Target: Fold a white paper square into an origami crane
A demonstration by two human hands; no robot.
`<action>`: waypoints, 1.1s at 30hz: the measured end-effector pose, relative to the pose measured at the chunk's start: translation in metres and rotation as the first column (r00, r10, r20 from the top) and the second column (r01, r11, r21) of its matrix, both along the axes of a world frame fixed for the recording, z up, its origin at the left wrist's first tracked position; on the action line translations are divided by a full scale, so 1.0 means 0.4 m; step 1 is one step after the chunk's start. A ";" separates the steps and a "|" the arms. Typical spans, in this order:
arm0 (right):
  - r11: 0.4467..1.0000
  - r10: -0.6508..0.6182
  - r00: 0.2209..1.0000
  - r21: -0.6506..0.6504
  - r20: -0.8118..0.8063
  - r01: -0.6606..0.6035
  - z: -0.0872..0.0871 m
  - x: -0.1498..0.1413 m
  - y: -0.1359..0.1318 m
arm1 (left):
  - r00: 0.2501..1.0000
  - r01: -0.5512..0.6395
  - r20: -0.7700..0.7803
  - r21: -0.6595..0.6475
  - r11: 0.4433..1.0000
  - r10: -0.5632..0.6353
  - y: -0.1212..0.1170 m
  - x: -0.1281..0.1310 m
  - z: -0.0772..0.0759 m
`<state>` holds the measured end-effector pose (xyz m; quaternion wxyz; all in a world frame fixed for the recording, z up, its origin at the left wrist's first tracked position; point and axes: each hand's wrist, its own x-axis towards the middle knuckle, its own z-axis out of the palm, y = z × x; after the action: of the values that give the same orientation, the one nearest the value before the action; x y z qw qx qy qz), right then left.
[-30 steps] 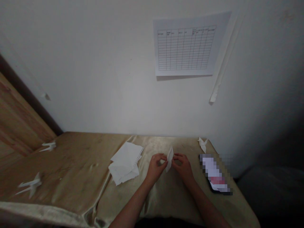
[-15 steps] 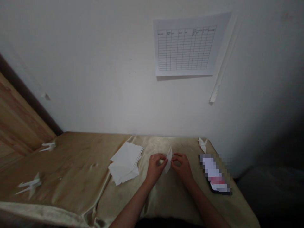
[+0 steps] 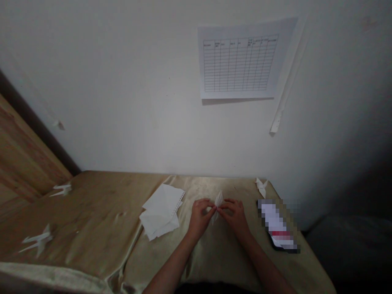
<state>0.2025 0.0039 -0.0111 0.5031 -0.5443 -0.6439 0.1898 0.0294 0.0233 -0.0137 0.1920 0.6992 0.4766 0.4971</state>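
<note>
A small white folded paper point(image 3: 218, 199) stands between my two hands over the cloth-covered table. My left hand point(image 3: 202, 212) pinches its left side between thumb and forefinger. From the other side my right hand point(image 3: 234, 210) pinches it too, and the fingertips of both hands nearly meet at its middle. The paper's pointed upper end shows above the fingers, and a narrow lower end shows below; its middle is hidden by the fingertips.
Left of my hands lie several loose white paper sheets point(image 3: 162, 208). Folded paper figures rest at the far left point(image 3: 39, 240) and back right. A phone point(image 3: 277, 224) lies to the right. A printed table sheet point(image 3: 240, 61) hangs on the wall behind.
My right fingertips have moved left, closer to my left ones, and now press on the paper's middle. Its upper part looks wider and more spread.
</note>
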 end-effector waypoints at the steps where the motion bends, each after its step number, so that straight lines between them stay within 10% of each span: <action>1: 1.000 0.011 1.000 -0.005 0.003 -0.011 0.000 0.000 0.001 | 1.000 0.002 -0.001 0.002 1.000 -0.002 0.001 0.000 -0.001; 33: 0.994 -0.088 0.996 -0.060 -0.018 0.087 -0.011 0.007 0.007 | 0.998 -0.006 -0.070 -0.148 0.989 -0.005 -0.009 0.003 0.024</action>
<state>0.2054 0.0065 -0.0154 0.5013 -0.5846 -0.6083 0.1923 0.0307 0.0198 -0.0039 0.2263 0.7001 0.5188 0.4354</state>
